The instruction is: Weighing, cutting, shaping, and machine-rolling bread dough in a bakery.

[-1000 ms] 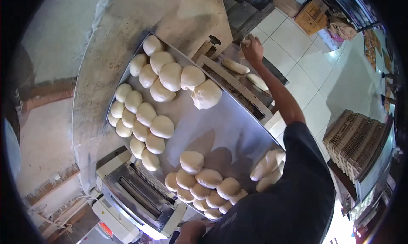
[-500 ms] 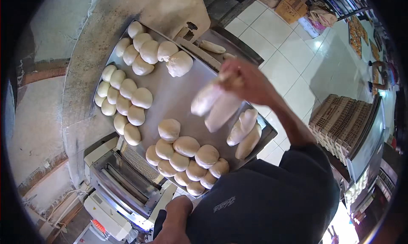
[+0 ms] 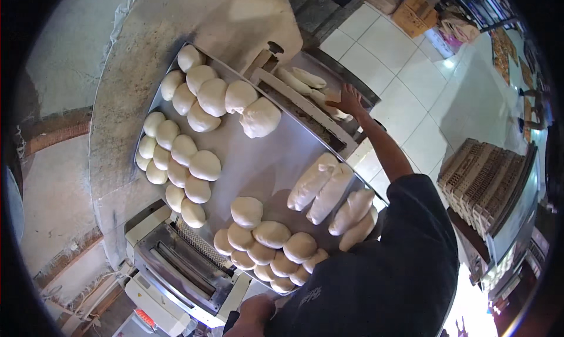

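Note:
My right hand [image 3: 348,101] reaches past the far right edge of the metal table [image 3: 258,166], fingers spread. Beneath and beside it are long dough pieces [image 3: 308,77] in a lower tray [image 3: 329,69]; the fingertips are at the nearest one, and I cannot tell whether they touch. On the table's right side lie two pairs of long dough pieces [image 3: 331,193]. Round dough balls sit in groups at the back [image 3: 211,96], left [image 3: 182,150] and front [image 3: 271,234]. My left hand [image 3: 258,307] is low by the table's front edge, its fingers hidden.
A dough-rolling machine [image 3: 182,272] stands against the front left of the table. Behind the table is a worn board [image 3: 194,14]. Stacked trays [image 3: 479,178] stand on the right, beyond the tiled floor [image 3: 405,84]. Cardboard boxes [image 3: 414,12] are at the far right.
My right hand has let go of a pair of long dough pieces, now lying on the table. It has moved away over the lower tray, fingers spreading. The whole view has shifted slightly.

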`<state>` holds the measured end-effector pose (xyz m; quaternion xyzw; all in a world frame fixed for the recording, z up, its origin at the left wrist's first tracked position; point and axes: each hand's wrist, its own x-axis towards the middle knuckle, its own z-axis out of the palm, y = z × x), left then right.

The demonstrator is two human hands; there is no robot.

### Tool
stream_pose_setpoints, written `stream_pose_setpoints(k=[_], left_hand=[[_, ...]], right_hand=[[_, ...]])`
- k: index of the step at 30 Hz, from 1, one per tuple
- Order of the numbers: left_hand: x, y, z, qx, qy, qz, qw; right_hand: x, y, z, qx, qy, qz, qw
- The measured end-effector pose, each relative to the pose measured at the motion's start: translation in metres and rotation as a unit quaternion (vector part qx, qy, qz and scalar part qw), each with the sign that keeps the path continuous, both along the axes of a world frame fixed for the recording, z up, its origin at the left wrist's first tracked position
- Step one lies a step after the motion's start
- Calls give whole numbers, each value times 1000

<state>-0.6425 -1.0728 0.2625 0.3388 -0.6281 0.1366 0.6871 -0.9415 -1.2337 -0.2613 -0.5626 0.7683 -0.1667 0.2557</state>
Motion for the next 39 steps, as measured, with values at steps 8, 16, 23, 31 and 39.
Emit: stream_pose_setpoints(k=[8,16,23,31,39], left_hand=[[32,2,-15,87,-121,204,968],[26,8,-10,20,-110,181,977],[29,7,-10,-41,-97,183,977],[34,54,9,-28,-97,168,981],[39,53,14,-17,-122,124,985]], right_hand=[[12,-6,20,137,-28,-5,990],[40,-14,18,142,-74,59,985],[5,-8,138,8,-201,-32,979],[41,-8,392,13,-262,426,866],[104,-37,322,-118,-400,275,866]])
